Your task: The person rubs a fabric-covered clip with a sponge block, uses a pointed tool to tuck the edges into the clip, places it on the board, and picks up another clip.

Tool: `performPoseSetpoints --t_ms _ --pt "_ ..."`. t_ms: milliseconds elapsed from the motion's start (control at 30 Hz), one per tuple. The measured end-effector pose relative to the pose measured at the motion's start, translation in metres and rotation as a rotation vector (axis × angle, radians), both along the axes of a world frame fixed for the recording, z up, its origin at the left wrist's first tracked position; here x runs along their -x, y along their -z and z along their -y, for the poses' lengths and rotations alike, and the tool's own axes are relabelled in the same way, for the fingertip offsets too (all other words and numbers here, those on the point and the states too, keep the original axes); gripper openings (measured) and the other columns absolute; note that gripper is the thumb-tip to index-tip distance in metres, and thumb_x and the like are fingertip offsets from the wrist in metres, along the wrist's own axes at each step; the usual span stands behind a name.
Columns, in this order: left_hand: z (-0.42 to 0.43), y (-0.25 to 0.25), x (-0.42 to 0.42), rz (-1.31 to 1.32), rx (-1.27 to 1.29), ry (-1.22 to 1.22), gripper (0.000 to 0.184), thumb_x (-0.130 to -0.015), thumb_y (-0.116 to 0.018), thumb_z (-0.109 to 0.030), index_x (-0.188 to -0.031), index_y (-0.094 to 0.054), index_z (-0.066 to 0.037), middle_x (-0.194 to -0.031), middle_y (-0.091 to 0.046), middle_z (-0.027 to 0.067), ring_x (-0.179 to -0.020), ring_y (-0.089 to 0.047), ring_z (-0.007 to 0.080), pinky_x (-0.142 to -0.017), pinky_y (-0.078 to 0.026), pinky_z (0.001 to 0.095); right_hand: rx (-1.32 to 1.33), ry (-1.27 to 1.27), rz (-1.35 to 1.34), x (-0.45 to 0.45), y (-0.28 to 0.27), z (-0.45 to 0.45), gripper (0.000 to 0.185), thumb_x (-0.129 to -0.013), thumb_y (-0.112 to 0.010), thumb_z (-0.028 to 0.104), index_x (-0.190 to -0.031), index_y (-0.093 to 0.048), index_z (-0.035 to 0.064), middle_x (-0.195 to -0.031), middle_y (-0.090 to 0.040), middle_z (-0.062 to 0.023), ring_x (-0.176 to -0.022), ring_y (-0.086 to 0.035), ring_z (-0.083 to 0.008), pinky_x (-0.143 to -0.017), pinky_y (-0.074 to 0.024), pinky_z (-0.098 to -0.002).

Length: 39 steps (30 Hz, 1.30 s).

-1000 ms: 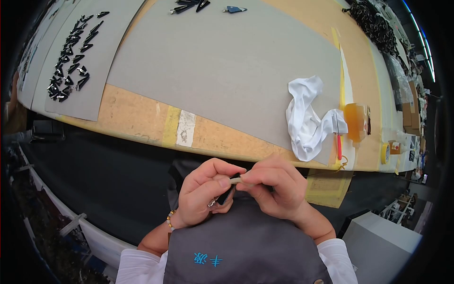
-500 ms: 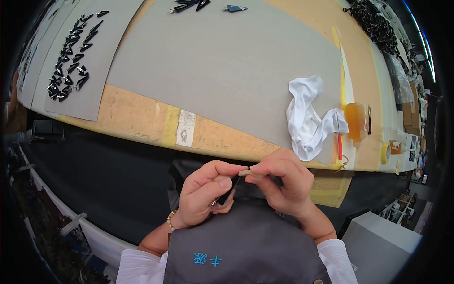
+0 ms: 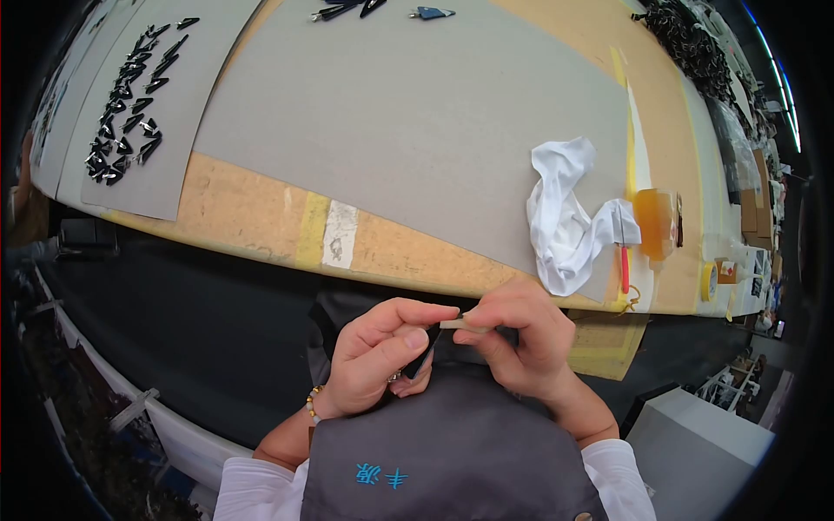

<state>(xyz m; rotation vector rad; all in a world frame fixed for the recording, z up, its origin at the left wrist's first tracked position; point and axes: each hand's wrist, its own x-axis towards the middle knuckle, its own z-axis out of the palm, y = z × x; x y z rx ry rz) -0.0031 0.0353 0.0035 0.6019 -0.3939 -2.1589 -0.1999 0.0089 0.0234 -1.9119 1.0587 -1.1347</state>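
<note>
In the head view, my left hand (image 3: 375,354) is closed around a small black pointed piece (image 3: 420,358) with metal hardware at its lower end. Its thumb and index finger lie along the piece. Close beside it, my right hand (image 3: 524,337) pinches a small pale flat strip (image 3: 460,326) between thumb and fingers. The strip's free end is at the upper edge of the black piece; whether they touch I cannot tell. Both hands are above the grey apron (image 3: 452,434), just in front of the table edge.
A white cloth (image 3: 560,226) lies near the table's front edge, beside a red-handled tool (image 3: 624,267) and an amber container (image 3: 656,224). Many black pieces (image 3: 126,113) with metal ends lie on a grey board at left. A blue piece (image 3: 432,14) is farther back, and yellow tape (image 3: 709,281) sits right.
The pale strip in my right hand has dropped a little and lies more level. My left hand has turned slightly, hiding more of the metal part.
</note>
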Motion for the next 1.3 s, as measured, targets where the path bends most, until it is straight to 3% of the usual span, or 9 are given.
performPoseSetpoints --t_ms 167,267,367,567,800,900,1100,1233,1300 --pt "0.002 -0.004 0.004 0.034 0.052 -0.043 0.036 -0.1 -0.045 -0.008 -0.133 -0.041 0.006 -0.073 -0.054 0.0051 -0.058 -0.049 0.0092 -0.056 -0.049 0.0277 -0.239 0.077 0.165 0.004 0.006 -0.008 0.022 -0.08 -0.075 0.0 -0.098 -0.061 0.0004 -0.088 -0.065 -0.0074 -0.072 -0.062 -0.0129 -0.063 -0.0497 -0.0251" --pt "0.001 -0.003 0.007 0.082 0.073 -0.039 0.028 -0.101 -0.044 -0.009 -0.125 -0.044 0.005 -0.073 -0.055 0.0068 -0.058 -0.053 0.0109 -0.057 -0.052 0.0304 -0.483 0.112 0.455 -0.002 0.009 -0.012 0.023 -0.086 -0.07 0.001 -0.106 -0.058 -0.0018 -0.092 -0.066 -0.0075 -0.081 -0.064 -0.0105 -0.071 -0.0515 -0.0237" --pt "0.002 -0.001 0.007 0.129 0.039 -0.031 0.019 -0.101 -0.044 -0.009 -0.115 -0.046 0.004 -0.071 -0.056 0.0078 -0.054 -0.052 0.0112 -0.054 -0.052 0.0306 -0.697 0.034 0.542 -0.003 0.004 -0.011 0.023 -0.09 -0.065 0.001 -0.111 -0.055 -0.0039 -0.097 -0.066 -0.0093 -0.088 -0.065 -0.0118 -0.077 -0.0515 -0.0233" --pt "0.006 -0.001 0.008 0.194 0.016 -0.051 0.014 -0.101 -0.043 -0.008 -0.11 -0.047 0.002 -0.065 -0.053 0.0059 -0.049 -0.048 0.0093 -0.049 -0.049 0.0273 -0.636 0.08 0.551 -0.009 0.008 -0.01 0.026 -0.09 -0.064 -0.002 -0.114 -0.055 -0.0038 -0.098 -0.066 -0.0095 -0.088 -0.063 -0.01 -0.074 -0.0515 -0.0233" --pt "0.007 0.002 0.012 0.234 0.058 -0.092 0.013 -0.101 -0.042 -0.007 -0.109 -0.047 0.001 -0.063 -0.051 0.0045 -0.047 -0.044 0.0076 -0.046 -0.046 0.0253 -0.043 0.086 0.064 -0.008 0.013 -0.005 0.028 -0.074 -0.079 -0.002 -0.098 -0.066 0.0 -0.076 -0.064 -0.0073 -0.063 -0.061 -0.0136 -0.055 -0.0484 -0.0232" --pt "0.006 0.004 0.011 0.205 0.073 -0.11 0.012 -0.1 -0.043 -0.007 -0.109 -0.047 0.001 -0.063 -0.051 0.0046 -0.047 -0.044 0.0077 -0.046 -0.045 0.0252 -0.099 0.076 0.044 -0.007 0.008 -0.004 0.025 -0.077 -0.078 -0.001 -0.099 -0.065 -0.0002 -0.078 -0.065 -0.0064 -0.064 -0.06 -0.0104 -0.055 -0.0476 -0.0219" --pt "0.007 0.003 0.015 0.228 0.066 -0.143 0.012 -0.1 -0.044 -0.007 -0.108 -0.049 0.001 -0.063 -0.052 0.0057 -0.047 -0.044 0.0086 -0.045 -0.045 0.0257 -0.421 0.15 0.308 -0.01 0.016 -0.015 0.023 -0.084 -0.073 0.003 -0.104 -0.061 -0.0002 -0.08 -0.064 -0.0022 -0.068 -0.058 -0.0048 -0.059 -0.0471 -0.0199" --pt "0.012 0.004 0.017 0.242 0.065 -0.212 0.017 -0.1 -0.041 -0.012 -0.106 -0.049 0.002 -0.057 -0.049 0.0077 -0.041 -0.04 0.0114 -0.041 -0.043 0.0276 -0.399 0.133 0.371 -0.007 0.017 -0.018 0.025 -0.086 -0.072 0.005 -0.106 -0.06 -0.0017 -0.081 -0.064 -0.0024 -0.069 -0.059 -0.0059 -0.061 -0.0484 -0.021" --pt "0.015 0.003 0.02 0.228 0.073 -0.246 0.017 -0.1 -0.04 -0.012 -0.106 -0.049 0.001 -0.057 -0.049 0.0083 -0.04 -0.041 0.0123 -0.041 -0.043 0.028 -0.292 0.144 0.224 -0.002 0.01 -0.011 0.03 -0.085 -0.072 0.005 -0.111 -0.06 -0.0024 -0.083 -0.064 -0.0051 -0.067 -0.061 -0.0082 -0.061 -0.0498 -0.0225"
